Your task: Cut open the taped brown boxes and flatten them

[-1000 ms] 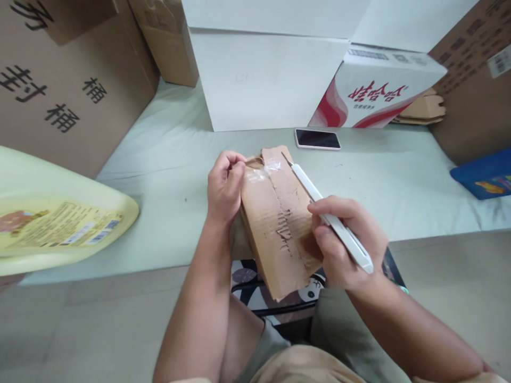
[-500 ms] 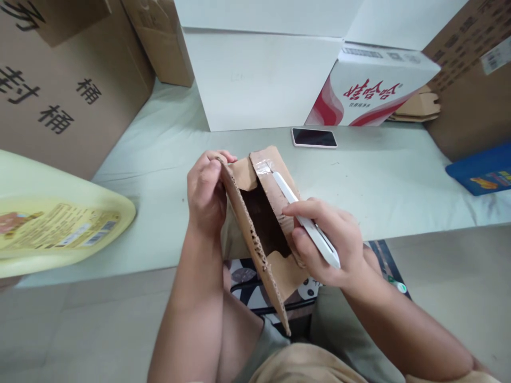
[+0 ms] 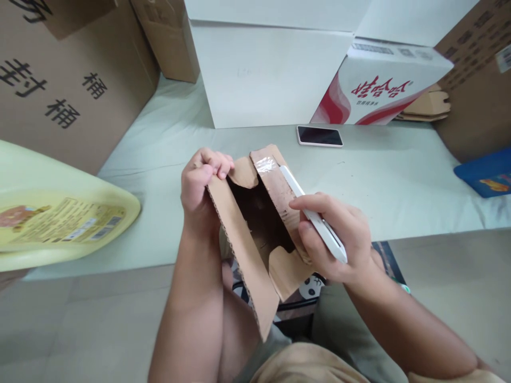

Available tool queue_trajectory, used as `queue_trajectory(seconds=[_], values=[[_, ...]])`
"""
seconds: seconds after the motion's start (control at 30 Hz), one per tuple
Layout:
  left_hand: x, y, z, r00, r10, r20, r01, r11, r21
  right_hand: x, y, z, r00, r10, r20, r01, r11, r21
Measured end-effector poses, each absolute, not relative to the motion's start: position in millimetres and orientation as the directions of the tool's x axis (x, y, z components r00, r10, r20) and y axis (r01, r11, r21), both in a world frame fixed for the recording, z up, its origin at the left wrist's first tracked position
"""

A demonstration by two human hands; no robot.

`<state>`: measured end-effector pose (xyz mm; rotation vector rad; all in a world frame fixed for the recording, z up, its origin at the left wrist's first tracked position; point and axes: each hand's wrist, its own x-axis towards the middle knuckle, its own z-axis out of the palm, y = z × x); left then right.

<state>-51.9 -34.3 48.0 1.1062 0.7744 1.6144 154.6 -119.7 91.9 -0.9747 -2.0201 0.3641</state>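
Note:
A small brown cardboard box point(image 3: 244, 255) is tilted over the table's front edge, its flaps open and its inside dark. My left hand point(image 3: 202, 183) grips the upper end of the left flap, fingers folded over its edge. In my right hand point(image 3: 335, 234) is a white utility knife point(image 3: 315, 213), held like a pen, with its tip beside the right flap. Clear tape point(image 3: 266, 164) shines on that flap near the tip. Whether the blade touches the cardboard I cannot tell. My right fingers partly cover the box's right side.
On the pale green table cover point(image 3: 159, 138) a phone point(image 3: 320, 136) lies beyond the box. White cartons point(image 3: 275, 74) stand behind it. A yellow jug point(image 3: 67, 213) and a large brown carton point(image 3: 80, 96) are at left, a blue packet point(image 3: 489, 173) at right.
The left flap has swung outward to the left with my left hand, so the box's mouth is wider and more of the inside shows. The knife stays near the right flap.

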Motion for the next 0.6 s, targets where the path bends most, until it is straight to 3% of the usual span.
queue_trajectory(seconds=[0.07, 0.17, 0.27, 0.4, 0.5, 0.6], values=[[-54.8, -30.9, 43.8, -0.084, 0.952, 0.294, -0.413, -0.301, 0.859, 158.2, -120.4, 89.4, -0.295, 0.744, 0.599, 0.495, 0.655, -0.570], [-58.0, -30.0, 39.9, -0.118, 0.948, 0.296, -0.467, -0.316, 0.826, 175.8, -119.2, 81.2, -0.090, 0.707, 0.701, 0.514, 0.636, -0.576], [-59.2, -31.4, 39.6, -0.163, 0.949, 0.269, -0.499, -0.314, 0.808, 204.7, -111.3, 60.5, 0.039, 0.714, 0.699, 0.636, 0.522, -0.569], [-57.5, -31.1, 40.1, -0.204, 0.950, 0.236, -0.512, -0.309, 0.802, 242.9, -99.1, 10.6, -0.056, 0.924, 0.379, 0.889, 0.219, -0.403], [-54.4, -31.1, 40.6, -0.207, 0.951, 0.228, -0.518, -0.304, 0.800, 263.5, -98.8, -23.8, -0.018, 0.992, 0.123, 0.963, 0.050, -0.264], [-52.0, -31.9, 42.3, -0.203, 0.956, 0.213, -0.528, -0.290, 0.798, 275.8, -104.6, -40.2, -0.027, 0.992, 0.120, 0.973, 0.053, -0.225]])
